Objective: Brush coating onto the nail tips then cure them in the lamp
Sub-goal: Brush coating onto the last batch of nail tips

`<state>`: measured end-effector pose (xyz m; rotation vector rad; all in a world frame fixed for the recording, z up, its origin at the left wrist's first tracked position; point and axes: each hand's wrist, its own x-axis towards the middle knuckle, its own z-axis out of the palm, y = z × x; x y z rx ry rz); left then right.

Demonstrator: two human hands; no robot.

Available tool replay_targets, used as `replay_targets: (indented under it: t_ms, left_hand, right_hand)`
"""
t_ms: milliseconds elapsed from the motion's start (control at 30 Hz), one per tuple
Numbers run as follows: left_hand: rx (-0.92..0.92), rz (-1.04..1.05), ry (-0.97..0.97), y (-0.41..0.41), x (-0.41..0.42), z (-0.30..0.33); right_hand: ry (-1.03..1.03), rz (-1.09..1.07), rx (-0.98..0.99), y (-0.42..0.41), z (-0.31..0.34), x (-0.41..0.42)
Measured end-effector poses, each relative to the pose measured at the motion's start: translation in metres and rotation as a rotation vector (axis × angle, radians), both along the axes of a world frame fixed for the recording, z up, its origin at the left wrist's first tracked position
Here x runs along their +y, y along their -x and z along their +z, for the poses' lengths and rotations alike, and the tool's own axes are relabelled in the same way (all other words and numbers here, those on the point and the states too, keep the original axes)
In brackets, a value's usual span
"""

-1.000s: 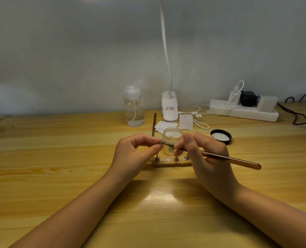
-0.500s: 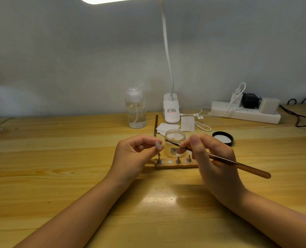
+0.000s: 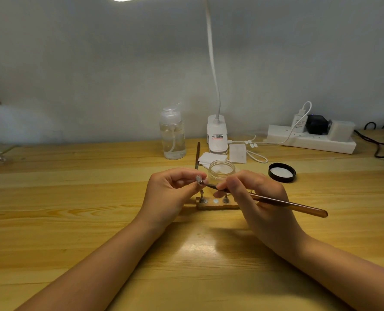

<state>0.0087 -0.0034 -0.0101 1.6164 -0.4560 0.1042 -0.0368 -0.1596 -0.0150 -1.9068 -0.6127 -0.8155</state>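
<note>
- head view: small clear nail tip (image 3: 198, 178) pinched by left hand (image 3: 171, 194) fingertips
- thin brown brush (image 3: 276, 202) gripped by right hand (image 3: 257, 198), bristles touching tip

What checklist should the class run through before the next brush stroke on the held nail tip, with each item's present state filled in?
1. Left hand pinches the nail tip: ok.
2. Right hand grips the brush: ok.
3. Brush end meets the nail tip: ok.
4. Coating loaded on the bristles: cannot tell.
5. Open jar within reach, its black lid off beside it: ok.
6. Wooden stand has a free spot for the tip: ok.
</note>
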Motion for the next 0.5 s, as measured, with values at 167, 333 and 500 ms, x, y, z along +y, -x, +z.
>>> replay_targets:
  t_ms: [167, 333, 500]
  left_hand:
    - [0.017, 0.006, 0.01, 0.0006, -0.0015, 0.0001]
    - [0.021, -0.007, 0.018, -0.0003, -0.001, -0.0001]
    - [0.017, -0.005, 0.006, -0.0003, -0.0012, -0.0006]
  right_hand:
    - [-0.042, 0.014, -0.01, 0.0021, -0.0005, -0.0014]
    - [-0.086, 0.025, -0.007, -0.001, 0.0028, 0.0015]
    - [-0.059, 0.026, 0.002, -0.0029, 0.0038, 0.0029]
